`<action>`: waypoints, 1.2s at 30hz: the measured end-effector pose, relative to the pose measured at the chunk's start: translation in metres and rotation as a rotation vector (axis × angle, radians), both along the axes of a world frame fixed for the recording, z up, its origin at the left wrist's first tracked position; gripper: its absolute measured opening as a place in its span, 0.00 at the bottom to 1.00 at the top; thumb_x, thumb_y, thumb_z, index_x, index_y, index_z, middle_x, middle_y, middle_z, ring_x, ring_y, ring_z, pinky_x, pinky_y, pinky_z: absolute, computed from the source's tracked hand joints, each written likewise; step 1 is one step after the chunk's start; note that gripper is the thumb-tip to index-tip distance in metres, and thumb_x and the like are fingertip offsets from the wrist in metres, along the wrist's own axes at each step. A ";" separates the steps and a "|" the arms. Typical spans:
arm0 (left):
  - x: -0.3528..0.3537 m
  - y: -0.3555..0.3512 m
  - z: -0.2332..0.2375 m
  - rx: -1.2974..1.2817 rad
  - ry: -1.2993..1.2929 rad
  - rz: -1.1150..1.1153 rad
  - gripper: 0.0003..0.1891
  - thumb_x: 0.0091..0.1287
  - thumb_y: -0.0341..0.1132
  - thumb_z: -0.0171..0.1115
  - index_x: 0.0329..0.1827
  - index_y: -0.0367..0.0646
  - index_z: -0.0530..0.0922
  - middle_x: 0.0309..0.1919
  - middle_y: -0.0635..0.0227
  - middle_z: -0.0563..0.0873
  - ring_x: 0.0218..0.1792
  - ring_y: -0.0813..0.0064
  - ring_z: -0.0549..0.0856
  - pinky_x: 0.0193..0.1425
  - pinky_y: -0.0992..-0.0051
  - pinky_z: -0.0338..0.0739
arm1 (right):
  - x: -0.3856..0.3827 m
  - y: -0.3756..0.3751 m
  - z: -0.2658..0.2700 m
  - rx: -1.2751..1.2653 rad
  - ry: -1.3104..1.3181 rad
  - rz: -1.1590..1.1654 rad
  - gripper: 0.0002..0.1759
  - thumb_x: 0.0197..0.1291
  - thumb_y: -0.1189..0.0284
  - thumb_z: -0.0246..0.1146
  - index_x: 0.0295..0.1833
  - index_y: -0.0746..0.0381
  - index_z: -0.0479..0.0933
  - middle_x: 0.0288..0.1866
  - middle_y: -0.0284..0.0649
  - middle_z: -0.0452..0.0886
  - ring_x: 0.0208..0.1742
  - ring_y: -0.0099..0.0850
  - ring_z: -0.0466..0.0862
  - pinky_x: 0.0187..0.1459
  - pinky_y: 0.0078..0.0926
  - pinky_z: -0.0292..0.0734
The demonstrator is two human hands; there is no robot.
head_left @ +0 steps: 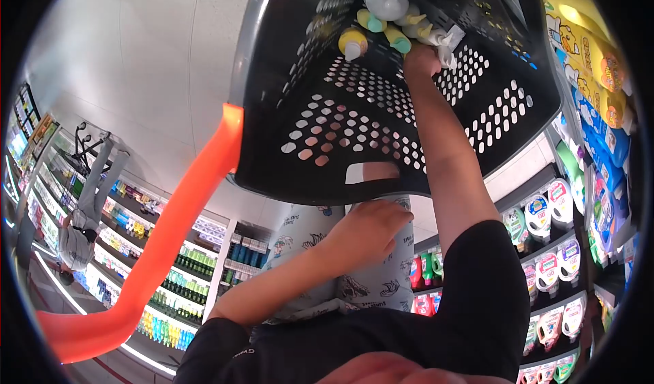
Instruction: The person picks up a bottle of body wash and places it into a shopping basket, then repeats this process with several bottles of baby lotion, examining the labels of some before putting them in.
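My right hand (423,60) reaches deep into a black perforated shopping basket (402,188), fingers closed against a white, irregular item (448,43) whose kind I cannot make out. Beside it in the basket lie a white round-ended bottle (387,2), a yellow bottle with a pale cap (353,42) and pale yellow containers with mint-green caps (398,40). Just outside the basket's near rim, in front of my patterned trousers (368,282), is my left hand (381,228). Its fingers are curled together, and nothing shows in them.
An orange handle (180,227) runs from the basket's left side. Shelves of detergent bottles (547,271) stand close on the right, with yellow and blue packs (589,50) above. Pale floor (136,64) stretches left towards more shelves (187,265) and another person (85,227).
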State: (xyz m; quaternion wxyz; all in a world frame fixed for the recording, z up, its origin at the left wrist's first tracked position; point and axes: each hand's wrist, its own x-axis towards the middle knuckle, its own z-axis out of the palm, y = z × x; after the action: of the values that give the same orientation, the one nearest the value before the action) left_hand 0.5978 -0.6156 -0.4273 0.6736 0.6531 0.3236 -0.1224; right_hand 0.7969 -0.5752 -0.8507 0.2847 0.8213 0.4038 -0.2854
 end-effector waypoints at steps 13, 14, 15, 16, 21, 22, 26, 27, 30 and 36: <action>-0.007 0.008 0.087 -0.082 0.023 0.040 0.23 0.62 0.27 0.60 0.63 0.39 0.78 0.57 0.52 0.84 0.61 0.49 0.82 0.68 0.56 0.76 | 0.017 -0.009 0.275 -0.010 0.352 -0.101 0.41 0.48 0.47 0.77 0.61 0.63 0.77 0.55 0.50 0.88 0.57 0.45 0.89 0.56 0.42 0.83; -0.005 0.017 0.101 -0.075 0.026 0.037 0.23 0.62 0.27 0.60 0.63 0.39 0.78 0.56 0.51 0.84 0.60 0.48 0.82 0.67 0.56 0.76 | 0.019 -0.023 0.297 0.091 0.349 -0.061 0.37 0.48 0.48 0.77 0.57 0.61 0.80 0.51 0.49 0.89 0.54 0.45 0.89 0.54 0.43 0.84; -0.006 0.016 0.111 -0.005 0.004 0.028 0.22 0.64 0.29 0.61 0.62 0.39 0.79 0.55 0.52 0.85 0.60 0.48 0.81 0.68 0.57 0.75 | 0.021 -0.037 0.319 0.189 0.342 -0.017 0.32 0.48 0.49 0.77 0.53 0.60 0.83 0.48 0.48 0.90 0.50 0.45 0.90 0.52 0.44 0.85; -0.008 0.021 0.123 0.069 -0.020 0.014 0.22 0.64 0.30 0.62 0.63 0.40 0.78 0.55 0.52 0.84 0.59 0.49 0.82 0.66 0.57 0.76 | 0.022 -0.038 0.370 0.337 0.366 -0.025 0.28 0.47 0.50 0.75 0.48 0.59 0.84 0.45 0.47 0.90 0.47 0.45 0.91 0.49 0.45 0.86; -0.010 0.048 0.200 0.468 -0.010 -0.099 0.28 0.63 0.37 0.67 0.67 0.42 0.74 0.61 0.53 0.81 0.63 0.50 0.80 0.66 0.54 0.76 | 0.028 -0.042 0.565 0.253 0.352 0.179 0.32 0.47 0.49 0.72 0.47 0.64 0.79 0.34 0.46 0.89 0.38 0.46 0.91 0.42 0.46 0.86; -0.009 0.056 0.217 0.492 0.025 -0.129 0.35 0.62 0.42 0.70 0.71 0.40 0.69 0.67 0.53 0.77 0.68 0.50 0.77 0.71 0.53 0.73 | 0.025 -0.030 0.624 0.162 0.428 0.170 0.29 0.48 0.52 0.73 0.49 0.62 0.80 0.41 0.47 0.89 0.45 0.43 0.91 0.46 0.44 0.84; -0.008 0.066 0.289 0.633 -0.259 -0.046 0.54 0.52 0.46 0.80 0.79 0.33 0.60 0.68 0.39 0.74 0.70 0.44 0.75 0.73 0.56 0.72 | 0.011 -0.027 0.779 0.173 0.560 0.529 0.26 0.47 0.51 0.73 0.45 0.60 0.83 0.38 0.46 0.88 0.42 0.43 0.90 0.43 0.43 0.83; -0.007 0.071 0.311 0.620 -0.301 -0.076 0.54 0.51 0.49 0.81 0.78 0.35 0.62 0.65 0.40 0.78 0.67 0.43 0.78 0.70 0.56 0.74 | 0.005 -0.028 0.805 0.226 0.553 0.596 0.27 0.47 0.51 0.73 0.46 0.60 0.83 0.38 0.45 0.88 0.43 0.43 0.89 0.44 0.43 0.83; -0.001 0.074 0.371 0.427 -0.222 -0.217 0.52 0.49 0.54 0.82 0.75 0.41 0.66 0.56 0.45 0.85 0.58 0.43 0.84 0.62 0.56 0.79 | -0.013 -0.036 0.862 0.314 0.538 0.748 0.31 0.45 0.50 0.74 0.50 0.58 0.82 0.39 0.42 0.88 0.48 0.43 0.87 0.48 0.42 0.81; -0.009 0.081 0.435 0.380 -0.190 -0.161 0.47 0.49 0.54 0.83 0.71 0.46 0.70 0.54 0.52 0.88 0.56 0.50 0.88 0.60 0.58 0.81 | -0.016 -0.048 0.943 0.857 0.466 0.902 0.36 0.54 0.49 0.74 0.64 0.59 0.79 0.60 0.44 0.85 0.68 0.45 0.79 0.71 0.42 0.70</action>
State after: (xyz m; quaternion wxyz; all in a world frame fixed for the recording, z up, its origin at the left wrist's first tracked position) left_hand 0.5884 -0.5343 0.0074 0.5542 0.8005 0.2227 -0.0503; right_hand 0.7807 -0.6233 0.0919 -0.0706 0.5291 0.8367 -0.1227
